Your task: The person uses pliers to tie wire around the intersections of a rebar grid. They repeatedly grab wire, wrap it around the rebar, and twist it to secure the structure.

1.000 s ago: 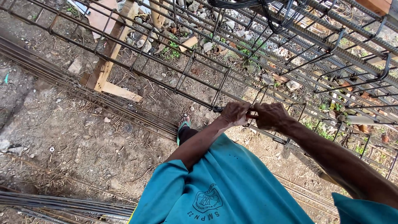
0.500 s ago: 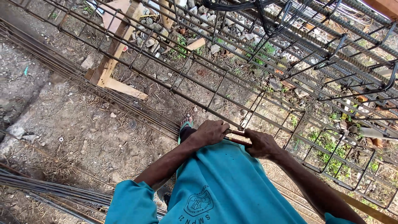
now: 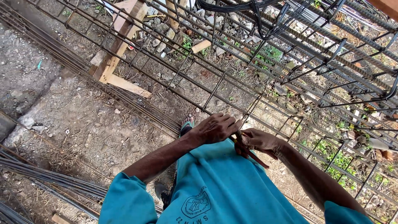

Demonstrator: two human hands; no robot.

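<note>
A long rebar cage (image 3: 290, 79) of dark steel bars and square stirrups runs from upper left to lower right. My left hand (image 3: 216, 127) rests on the cage's near lower bar, fingers curled over it. My right hand (image 3: 258, 141) is closed around a tool with reddish handles (image 3: 253, 156), apparently pincers, whose head meets the bar beside my left fingers. Both hands touch at the bar, just above my teal shirt (image 3: 224, 186).
Loose rebar lengths (image 3: 49, 178) lie on the dirt at lower left, more along the cage's base. A wooden trestle (image 3: 116, 54) stands at upper left. Black tie wire (image 3: 265, 16) hangs at the top. My sandalled foot (image 3: 185, 124) is below the cage.
My view has shifted, and both hands have dropped lower along the near bar. The right hand has turned, so the tool's reddish handles now point down and to the right.
</note>
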